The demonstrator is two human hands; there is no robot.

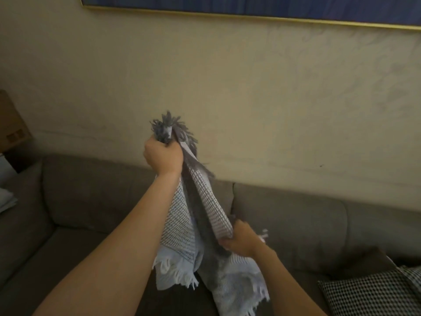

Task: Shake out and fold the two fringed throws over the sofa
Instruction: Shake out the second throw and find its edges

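Left hand (163,156) raised, grip clamped on bunched fringed end of grey throw (182,215), right hand (242,241) lower, grip pinching its edge (blurred, probably mid-shake), throw hanging over brown sofa (91,197), checked throw (369,293) at right on seat.

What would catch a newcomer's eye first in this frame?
The grey-and-white woven fringed throw at centre, held up bunched between both hands: the left hand grips its tufted top, the right hand clutches it lower down. Behind it runs the grey-brown fabric sofa against a cream wall. A black-and-white houndstooth cushion lies at lower right, a gold-framed blue picture at top.
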